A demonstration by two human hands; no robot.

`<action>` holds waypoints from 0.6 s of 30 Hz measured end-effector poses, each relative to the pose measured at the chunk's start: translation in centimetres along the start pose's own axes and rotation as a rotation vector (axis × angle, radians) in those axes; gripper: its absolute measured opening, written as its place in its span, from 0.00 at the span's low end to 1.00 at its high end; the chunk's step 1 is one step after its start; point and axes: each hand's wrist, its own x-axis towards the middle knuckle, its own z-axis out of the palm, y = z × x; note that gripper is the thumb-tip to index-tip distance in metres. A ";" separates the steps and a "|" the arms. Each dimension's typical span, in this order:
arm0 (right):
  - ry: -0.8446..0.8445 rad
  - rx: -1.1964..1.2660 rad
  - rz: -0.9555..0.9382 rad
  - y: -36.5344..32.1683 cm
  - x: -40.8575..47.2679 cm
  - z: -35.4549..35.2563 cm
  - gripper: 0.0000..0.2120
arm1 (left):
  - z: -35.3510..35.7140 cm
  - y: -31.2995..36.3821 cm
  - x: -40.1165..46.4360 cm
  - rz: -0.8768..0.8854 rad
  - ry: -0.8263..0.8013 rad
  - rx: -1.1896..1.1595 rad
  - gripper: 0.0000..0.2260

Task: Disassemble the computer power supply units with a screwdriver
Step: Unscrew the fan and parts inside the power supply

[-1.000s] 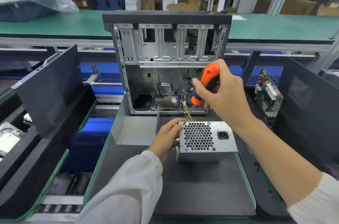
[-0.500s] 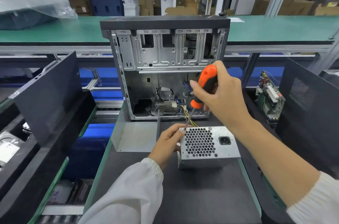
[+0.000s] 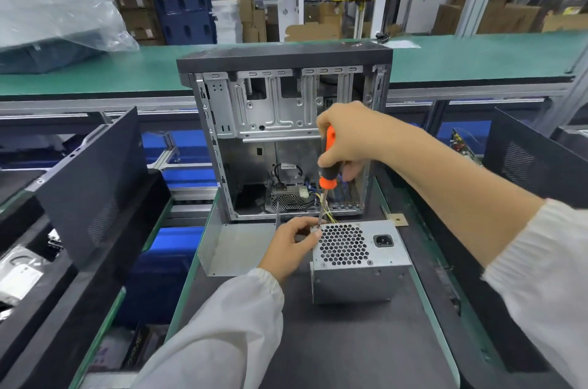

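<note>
The right hand grips the orange handle of the screwdriver. The screwdriver stands almost straight up, handle on top, tip pointing down at the top left corner of the power box. The left hand pinches that same corner beside the tip. The box sits on the dark counter, fan holes facing up. Just behind it stands an open computer case.

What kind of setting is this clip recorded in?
Most likely a factory or electronics teardown line. Long green conveyor benches cross the room, stacked cardboard boxes fill the back, and an opened computer case stands at the station behind the power supply unit being unscrewed.
</note>
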 end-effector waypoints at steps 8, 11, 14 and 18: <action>-0.090 -0.577 0.033 -2.6 3.2 -0.4 0.23 | -0.2 -0.7 0.7 -0.017 0.074 0.059 0.03; -0.123 -0.624 0.033 -3.3 4.0 -0.4 0.28 | -0.2 -0.6 0.7 -0.021 0.081 0.074 0.03; -0.181 -0.563 0.013 -3.8 4.4 -0.4 0.21 | 0.1 -0.4 0.3 -0.023 0.083 0.076 0.03; -0.253 -0.548 0.022 -3.6 4.5 -0.9 0.19 | 0.4 -0.2 -0.1 -0.018 0.095 0.063 0.02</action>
